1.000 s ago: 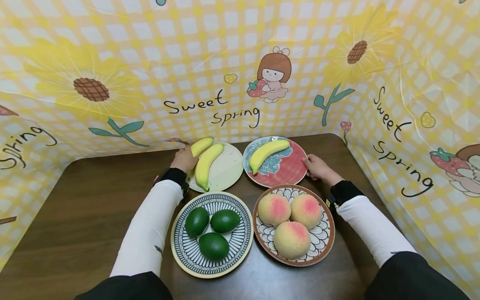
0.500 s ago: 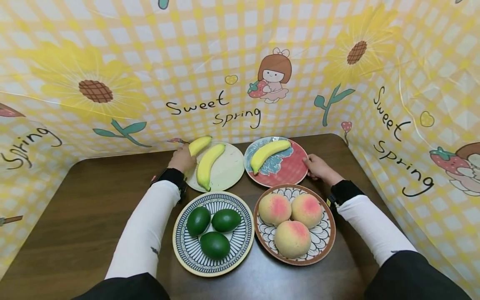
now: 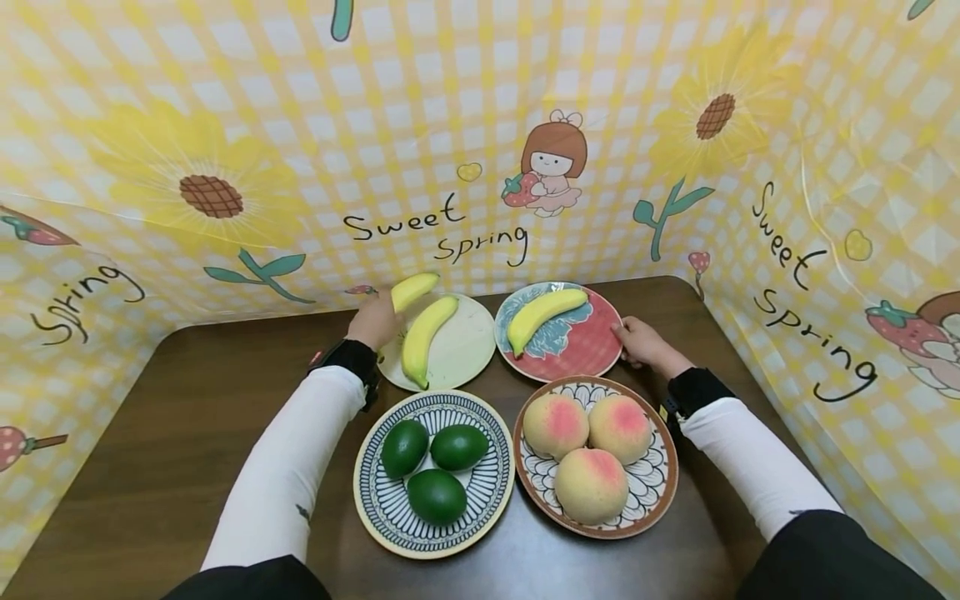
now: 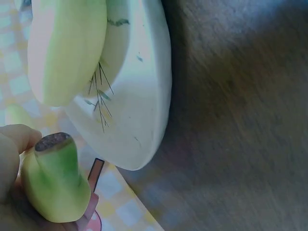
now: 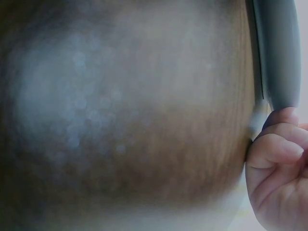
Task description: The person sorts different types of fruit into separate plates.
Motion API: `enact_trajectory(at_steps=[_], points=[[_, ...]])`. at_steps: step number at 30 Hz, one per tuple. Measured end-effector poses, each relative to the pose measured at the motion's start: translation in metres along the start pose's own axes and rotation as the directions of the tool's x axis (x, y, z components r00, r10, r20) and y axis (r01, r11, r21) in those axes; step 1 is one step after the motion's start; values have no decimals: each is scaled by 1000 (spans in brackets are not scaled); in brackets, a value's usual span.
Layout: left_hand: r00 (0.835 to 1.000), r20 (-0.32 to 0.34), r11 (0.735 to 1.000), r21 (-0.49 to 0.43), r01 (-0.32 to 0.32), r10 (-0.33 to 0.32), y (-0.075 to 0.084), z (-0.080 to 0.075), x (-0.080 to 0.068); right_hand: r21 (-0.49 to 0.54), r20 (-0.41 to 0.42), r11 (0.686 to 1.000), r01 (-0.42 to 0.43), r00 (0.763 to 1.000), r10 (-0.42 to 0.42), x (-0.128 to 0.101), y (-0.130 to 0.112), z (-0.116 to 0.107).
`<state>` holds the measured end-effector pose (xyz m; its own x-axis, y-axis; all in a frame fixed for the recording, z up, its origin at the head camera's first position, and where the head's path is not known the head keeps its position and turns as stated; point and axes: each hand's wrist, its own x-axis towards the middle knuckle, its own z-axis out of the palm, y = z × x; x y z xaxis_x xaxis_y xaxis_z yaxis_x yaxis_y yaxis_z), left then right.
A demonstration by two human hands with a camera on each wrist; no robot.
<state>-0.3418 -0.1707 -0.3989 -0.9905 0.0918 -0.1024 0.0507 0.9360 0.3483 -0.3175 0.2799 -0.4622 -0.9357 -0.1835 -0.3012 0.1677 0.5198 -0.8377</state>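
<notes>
My left hand (image 3: 375, 320) grips a yellow banana (image 3: 415, 289) at the back left edge of a pale cream plate (image 3: 467, 346). In the left wrist view, fingers and thumb curl round this banana's greenish stem end (image 4: 57, 178). A second banana (image 3: 427, 340) lies on the cream plate, close beside the hand. My right hand (image 3: 647, 345) pinches the right rim of a red and blue plate (image 3: 592, 342), on which one more banana (image 3: 542, 317) lies. In the right wrist view, the right hand (image 5: 279, 168) shows curled fingers at the plate's grey-looking edge (image 5: 279, 57).
In front stand a blue-patterned plate (image 3: 390, 533) with three dark green avocado-like fruits (image 3: 437, 497) and a brown-rimmed plate (image 3: 660, 508) with three peaches (image 3: 592, 486). All sit close together on a dark wooden table (image 3: 187, 433). A yellow checked cloth (image 3: 300, 125) walls the back and sides.
The head view has tilted slightly, so everything sits a little lower and further right. My left hand and its banana shift very slightly; my right hand keeps its hold on the plate rim.
</notes>
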Motion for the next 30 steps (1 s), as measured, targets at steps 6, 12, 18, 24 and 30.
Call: enact_trajectory(at_steps=[6,12,18,24,30], points=[[999,-23,999,-8,-47,47,6,1,-2,14,-9,1000,18,1000,-18,-2,1,0],[998,-20,998,-3,-66,66,17,0,-3,10,-11,1000,2,1000,-2,-1,1,1],[999,5,999,15,-49,49,38,3,-3,12,-8,1000,-7,1000,7,-2,3,1],[993,-23,991,70,-117,119,67,5,-4,9,-5,1000,0,1000,0,-2,4,1],[985,-15,982,87,-167,169,91,4,-10,8,1,1000,4,1000,-4,-2,3,0]])
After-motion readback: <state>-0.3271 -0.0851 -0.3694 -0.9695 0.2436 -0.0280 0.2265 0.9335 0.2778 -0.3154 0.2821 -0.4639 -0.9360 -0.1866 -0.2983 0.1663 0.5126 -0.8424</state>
